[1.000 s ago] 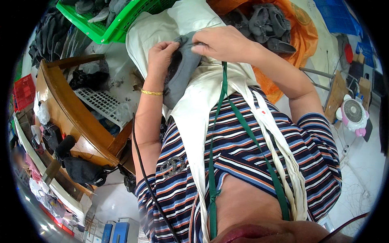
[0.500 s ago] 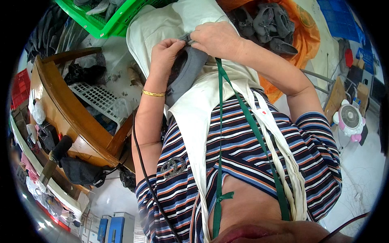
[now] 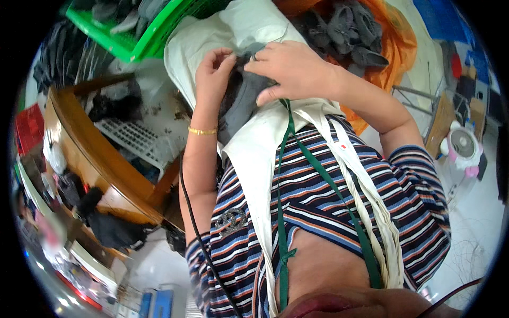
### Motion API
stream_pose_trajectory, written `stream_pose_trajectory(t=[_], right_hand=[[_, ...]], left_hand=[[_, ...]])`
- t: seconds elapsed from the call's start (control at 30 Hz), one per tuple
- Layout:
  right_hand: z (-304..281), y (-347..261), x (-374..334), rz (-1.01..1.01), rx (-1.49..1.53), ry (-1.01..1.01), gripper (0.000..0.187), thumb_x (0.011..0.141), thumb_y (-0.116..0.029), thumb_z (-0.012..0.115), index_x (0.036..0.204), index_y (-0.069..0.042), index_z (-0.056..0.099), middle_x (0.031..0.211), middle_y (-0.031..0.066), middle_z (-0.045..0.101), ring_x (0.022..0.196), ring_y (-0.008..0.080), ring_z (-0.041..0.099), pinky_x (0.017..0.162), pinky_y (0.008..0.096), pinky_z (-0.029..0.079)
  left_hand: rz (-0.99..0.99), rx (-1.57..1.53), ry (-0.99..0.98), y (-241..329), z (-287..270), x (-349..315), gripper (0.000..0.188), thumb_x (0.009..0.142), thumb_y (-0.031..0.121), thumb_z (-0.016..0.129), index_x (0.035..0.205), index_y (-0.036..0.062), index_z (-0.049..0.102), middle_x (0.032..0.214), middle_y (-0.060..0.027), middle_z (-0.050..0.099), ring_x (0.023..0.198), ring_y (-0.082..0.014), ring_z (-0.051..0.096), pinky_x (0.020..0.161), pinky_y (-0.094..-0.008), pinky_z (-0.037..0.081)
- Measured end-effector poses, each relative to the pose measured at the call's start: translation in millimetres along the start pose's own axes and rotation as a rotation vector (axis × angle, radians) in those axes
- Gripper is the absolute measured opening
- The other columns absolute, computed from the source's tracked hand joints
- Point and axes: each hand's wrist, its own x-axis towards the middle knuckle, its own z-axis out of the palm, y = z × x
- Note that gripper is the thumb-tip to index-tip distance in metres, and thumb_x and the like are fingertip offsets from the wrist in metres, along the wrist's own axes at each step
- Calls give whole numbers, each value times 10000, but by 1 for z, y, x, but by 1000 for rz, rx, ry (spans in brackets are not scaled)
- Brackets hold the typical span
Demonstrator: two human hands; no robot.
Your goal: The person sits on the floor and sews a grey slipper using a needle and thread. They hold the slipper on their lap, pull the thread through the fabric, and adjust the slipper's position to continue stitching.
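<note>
A dark grey garment [image 3: 239, 103] lies on the white cloth [image 3: 212, 32] spread over my lap. My left hand [image 3: 213, 69] pinches its upper left edge; a gold bangle sits on that wrist. My right hand [image 3: 291, 69] presses down on the garment's top right, fingers curled over the fabric. A green strap [image 3: 281, 175] and pale cloth straps run down from under my right hand across my striped shirt.
A green plastic crate [image 3: 143, 40] with dark clothes stands at the upper left. An orange bag [image 3: 392, 47] holding several grey garments lies at the upper right. A wooden table edge [image 3: 101, 159] with a white keyboard curves along the left. A small pink-and-white fan [image 3: 464, 148] stands at right.
Both hands have stayed on the grey garment and shifted slightly; my left fingers now pinch its edge higher up. The view has tilted a little.
</note>
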Motion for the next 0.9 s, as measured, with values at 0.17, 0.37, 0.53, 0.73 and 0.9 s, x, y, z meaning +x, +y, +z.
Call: stream_pose_trajectory(t=[0.17, 0.37, 0.53, 0.73, 0.9], right_hand=[[36, 32, -3, 122, 14, -54, 96, 849, -190, 597, 862, -95, 595, 849, 96, 626, 832, 297, 670, 664, 421, 541], [39, 39, -36, 185, -3, 39, 92, 787, -168, 623, 817, -86, 651, 777, 95, 669, 760, 295, 691, 609, 405, 540], [16, 44, -56, 501, 882, -15, 90, 853, -100, 644, 908, -49, 694, 774, 68, 684, 706, 177, 676, 584, 313, 524], [14, 75, -85, 756, 1535, 697, 207, 843, -147, 688, 1010, -25, 694, 782, 49, 666, 612, 103, 571, 549, 239, 466], [10, 97, -101, 814, 1266, 835, 222, 908, -90, 593, 1122, -52, 637, 794, 18, 605, 641, 60, 528, 570, 213, 449]], left_hand=[[-22, 362, -245, 9, -3, -10, 189, 893, 163, 684, 959, -15, 696, 818, -50, 680, 774, -111, 593, 723, -270, 489], [-207, 209, -255, 3, 4, -16, 271, 936, 242, 693, 847, -9, 650, 739, 2, 606, 666, -59, 489, 597, -218, 406], [-241, 242, -300, -5, 9, -23, 293, 931, 278, 713, 863, 4, 632, 722, 45, 541, 663, -42, 430, 576, -205, 361], [18, 243, -240, 9, 3, -22, 153, 875, 110, 712, 894, 7, 601, 744, 57, 513, 672, -48, 429, 592, -212, 368], [138, 188, -257, 31, 3, -35, 114, 865, 45, 685, 911, -9, 595, 731, 5, 513, 668, -94, 466, 601, -250, 405]])
